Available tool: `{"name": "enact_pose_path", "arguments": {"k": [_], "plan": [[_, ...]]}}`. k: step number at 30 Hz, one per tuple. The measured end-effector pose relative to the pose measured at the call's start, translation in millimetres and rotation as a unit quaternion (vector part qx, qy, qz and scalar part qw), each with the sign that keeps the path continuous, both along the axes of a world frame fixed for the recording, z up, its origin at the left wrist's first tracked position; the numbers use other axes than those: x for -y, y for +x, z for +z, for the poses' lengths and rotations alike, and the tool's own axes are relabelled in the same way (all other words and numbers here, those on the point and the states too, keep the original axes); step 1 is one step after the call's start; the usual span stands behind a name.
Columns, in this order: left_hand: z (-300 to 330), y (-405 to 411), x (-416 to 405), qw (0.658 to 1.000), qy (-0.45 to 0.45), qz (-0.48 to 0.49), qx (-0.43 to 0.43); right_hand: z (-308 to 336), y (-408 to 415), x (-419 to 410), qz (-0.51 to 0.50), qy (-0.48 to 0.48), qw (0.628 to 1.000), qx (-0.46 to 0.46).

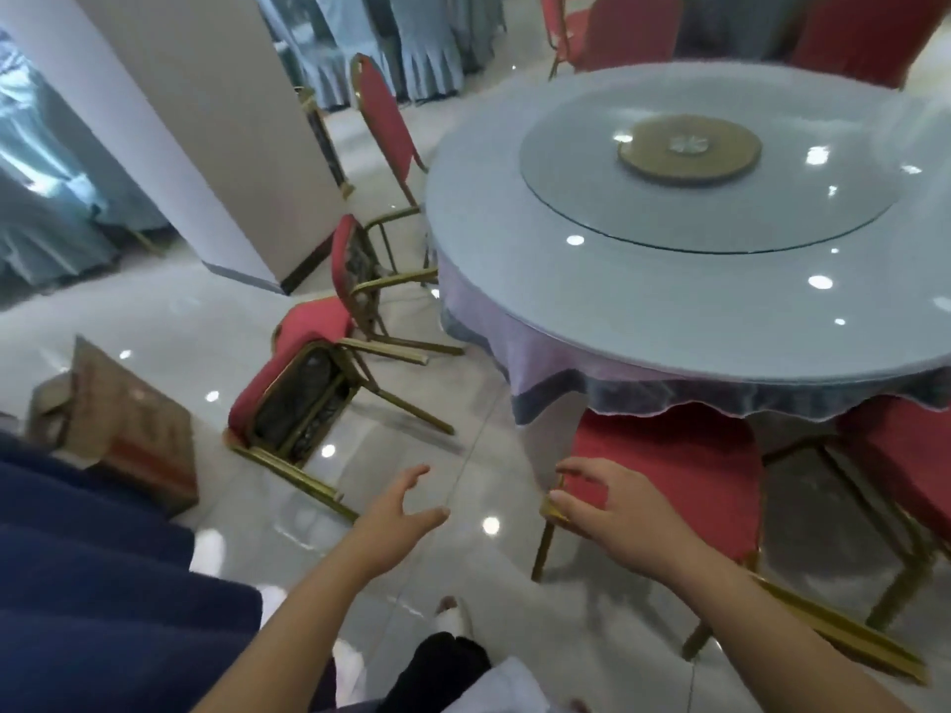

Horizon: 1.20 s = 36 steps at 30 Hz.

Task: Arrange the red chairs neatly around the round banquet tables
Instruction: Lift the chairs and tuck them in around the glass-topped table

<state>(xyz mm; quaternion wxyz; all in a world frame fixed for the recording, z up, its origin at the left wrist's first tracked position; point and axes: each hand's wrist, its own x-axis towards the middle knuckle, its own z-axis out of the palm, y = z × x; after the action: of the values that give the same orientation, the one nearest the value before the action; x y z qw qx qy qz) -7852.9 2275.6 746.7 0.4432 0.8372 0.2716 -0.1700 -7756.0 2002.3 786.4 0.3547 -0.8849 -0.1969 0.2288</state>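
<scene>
The right hand (612, 512) rests on the near left corner of a red chair (684, 470) tucked under the near edge of the round bench (684, 301); its grip is released, fingers spread and lightly bent over the gold frame corner, thumb at the frame's edge, not clenched round it. The left hand (406, 512) hovers above the floor (154, 326) just left of that chair, grip released and grasping nothing, fingers and thumb apart. A second red chair (905, 470) stands at the bench's near right edge, its seat partly under the cloth. Off the bench's left edge, a tipped chair (293, 383) lies on its side on the floor, its black underside and gold legs showing. Past it another tipped chair (350, 270) lies with legs toward the bench, and an upright chair (383, 115) stands close against the left edge. More red chairs (633, 28) stand at the far edge. A glass turntable (679, 182) sits mid-bench. A cardboard box (128, 429) lies on the floor, well left of the bench.
</scene>
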Motion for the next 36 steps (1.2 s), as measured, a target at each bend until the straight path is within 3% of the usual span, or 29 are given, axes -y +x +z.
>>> {"name": "enact_pose_path", "arguments": {"k": [7,13,23,30,36], "plan": [[-14,-28,-119,0.968,-0.107,0.229,0.000,-14,29,-132,0.079,-0.015,0.995,-0.066],[-30,-34,-209,0.924,-0.136,0.356,0.009,-18,58,-230,0.127,-0.039,0.988,-0.084],[-74,-6,-313,0.857,-0.201,0.475,0.000,-35,142,-372,0.182,-0.097,0.977,-0.060],[-105,60,-403,0.798,-0.184,0.573,-0.026,-70,261,-502,0.246,-0.097,0.962,-0.061],[-114,123,-472,0.773,-0.169,0.607,-0.074,-87,355,-617,0.300,-0.142,0.938,-0.101]]}}
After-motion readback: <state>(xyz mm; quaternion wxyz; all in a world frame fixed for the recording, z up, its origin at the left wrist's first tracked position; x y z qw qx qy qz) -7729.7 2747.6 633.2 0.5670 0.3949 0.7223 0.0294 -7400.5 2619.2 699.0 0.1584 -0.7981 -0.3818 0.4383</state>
